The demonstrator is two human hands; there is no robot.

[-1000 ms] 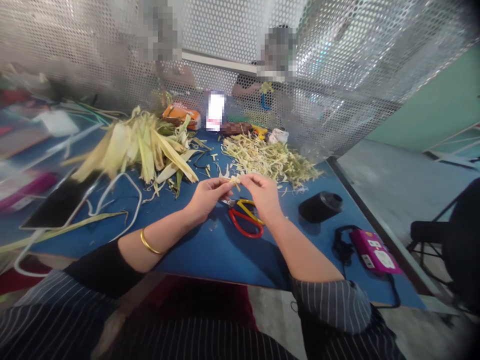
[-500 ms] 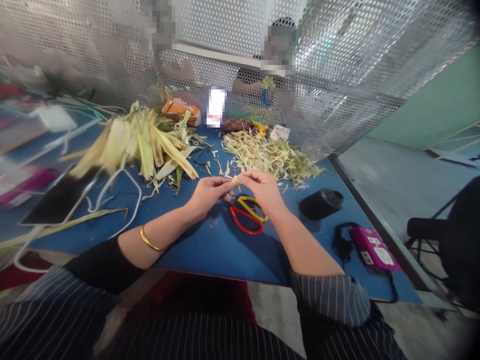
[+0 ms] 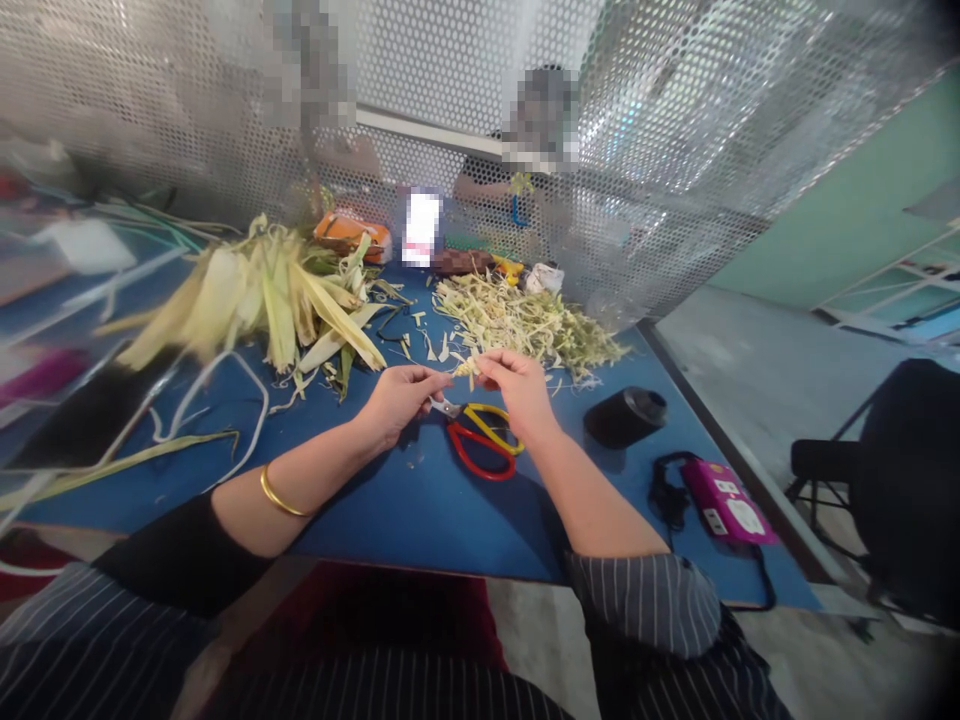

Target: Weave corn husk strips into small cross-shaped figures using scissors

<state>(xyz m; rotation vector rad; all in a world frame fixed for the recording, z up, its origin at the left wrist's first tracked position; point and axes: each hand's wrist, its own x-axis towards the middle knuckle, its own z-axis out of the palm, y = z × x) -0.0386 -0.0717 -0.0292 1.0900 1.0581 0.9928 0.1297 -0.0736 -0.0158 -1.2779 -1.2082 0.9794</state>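
From my place I watch both forearms enter from the lower corners, reaching forward over the blue counter [image 3: 450, 525] and drawing together in its middle. A gold bangle [image 3: 279, 494] circles the left forearm [image 3: 322, 462]; the right forearm [image 3: 600, 505] leaves a rolled, striped sleeve [image 3: 660, 600]. Between them lie the scissors [image 3: 480, 455], with one red and one yellow handle, and their blades point toward the left hand [image 3: 394, 403]. This hand is turned inward, thumb and forefinger close together at the tips; I cannot tell if something thin is between them. The right hand [image 3: 517, 388] bends at the wrist, its fingers pinched on a small pale piece [image 3: 466, 367], which is just above the counter, near the left fingertips. Farther lie pale shreds [image 3: 532, 318] and, to the left, long husks [image 3: 259, 295]. Behind everything stands a perforated screen [image 3: 442, 60].
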